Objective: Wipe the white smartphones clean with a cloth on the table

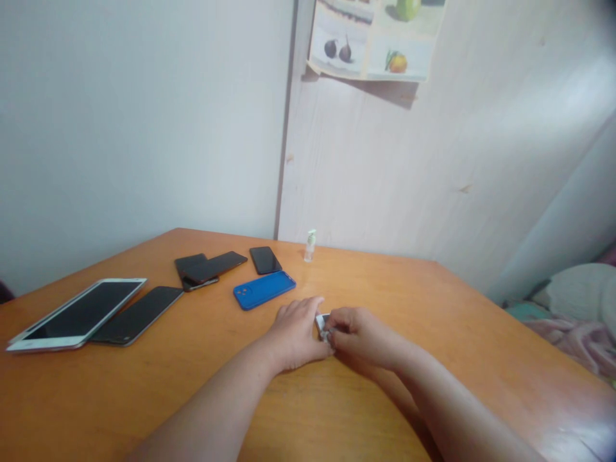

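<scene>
A small phone (321,327) with a white edge and a dark screen lies on the wooden table, mostly covered by my hands. My left hand (298,330) curves round its left end, thumb on the near side and fingers on the far side. Over the phone's right part, my right hand (353,330) has its fingertips pinched together and pressed down on the surface. Something small and pale shows at those fingertips, too blurred to name. A blue phone case (264,290) lies just beyond my left hand.
A black phone (265,260) and a clear pump bottle (310,248) stand farther back. To the left are two overlapping dark phones (216,266), a large dark phone (139,314) and a white tablet (81,314). The table (409,282) meets the wall behind; bedding (577,327) is right.
</scene>
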{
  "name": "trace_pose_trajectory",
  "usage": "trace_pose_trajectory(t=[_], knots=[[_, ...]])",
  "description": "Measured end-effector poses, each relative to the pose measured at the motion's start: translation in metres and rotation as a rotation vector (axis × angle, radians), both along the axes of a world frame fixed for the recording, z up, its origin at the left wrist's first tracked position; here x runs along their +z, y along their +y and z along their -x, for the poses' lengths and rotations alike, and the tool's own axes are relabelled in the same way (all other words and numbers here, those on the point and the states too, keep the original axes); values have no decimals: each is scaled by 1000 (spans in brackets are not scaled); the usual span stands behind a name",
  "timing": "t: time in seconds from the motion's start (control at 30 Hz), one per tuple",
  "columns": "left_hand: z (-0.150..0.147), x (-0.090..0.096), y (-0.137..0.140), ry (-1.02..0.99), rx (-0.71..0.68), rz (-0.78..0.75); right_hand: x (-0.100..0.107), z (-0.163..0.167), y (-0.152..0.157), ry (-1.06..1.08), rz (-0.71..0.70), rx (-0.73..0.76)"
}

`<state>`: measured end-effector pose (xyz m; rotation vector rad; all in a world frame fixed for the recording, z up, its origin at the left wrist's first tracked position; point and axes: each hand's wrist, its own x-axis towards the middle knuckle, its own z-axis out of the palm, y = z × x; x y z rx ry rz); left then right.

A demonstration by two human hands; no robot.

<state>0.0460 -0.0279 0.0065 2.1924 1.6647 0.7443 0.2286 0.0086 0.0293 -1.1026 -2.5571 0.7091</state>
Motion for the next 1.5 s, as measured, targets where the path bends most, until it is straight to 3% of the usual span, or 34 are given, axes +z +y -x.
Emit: trace_pose_trajectory(t=[0.2,0.4,0.67,0.73,0.87,1.07,1.23,1.4,1.5], knots=[[-1,1,-1,-38,12,5,-1,17,3,-37,-164,-129],[-2,-1,-1,-29,9,3,-4,1,-1,-1,24,11],[0,3,-2,-24,19,45,-3,6,19,-151,-240,-328],[0,2,-1,-18,11,47,0,0,18,-146,-232,-317],[1,0,0,-16,12,48,4,-17,20,-132,-147,-153],[3,-3,2,-7,-18,43,8,-28,28,-304,-232,-414],[4,-5,3,0,-9,33,7,-24,19,-195,-131,-165],[5,-5,4,18,-23,33,11,-32,28,-353,-182,-440],[6,-4,3,25,-25,32,11,-31,25,-315,-168,-366]])
